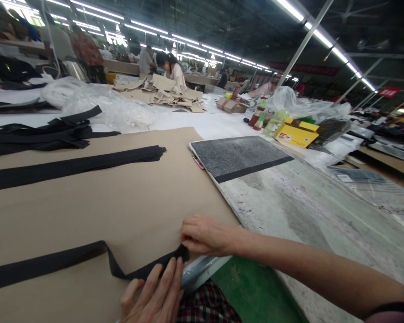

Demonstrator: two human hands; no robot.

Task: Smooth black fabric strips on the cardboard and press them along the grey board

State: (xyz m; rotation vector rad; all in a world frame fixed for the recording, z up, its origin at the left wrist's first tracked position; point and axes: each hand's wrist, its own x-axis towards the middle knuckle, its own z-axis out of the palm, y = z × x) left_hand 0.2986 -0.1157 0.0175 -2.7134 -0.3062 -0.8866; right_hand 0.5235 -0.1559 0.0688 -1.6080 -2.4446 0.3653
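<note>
A long black fabric strip (54, 263) lies along the front of a tan sheet (131, 202), with a raised fold partway along it. Its right end is pinched between the thumb and fingers of my right hand (207, 235), close to the table's front edge. My left hand (155, 291) rests just beside, fingers stretched out and their tips pressing on the strip near that end. Farther back on the sheet lies a flat stack of similar black strips (87, 166). Behind it is a looser heap of black strips (43, 134).
To the right stands a worn grey board (276, 211) bearing a dark grey textured panel (235, 154). A yellow box (298, 132), bottles (258, 114) and clear plastic (97, 105) lie farther back, near tan cut pieces (164, 92). Several people work in the background.
</note>
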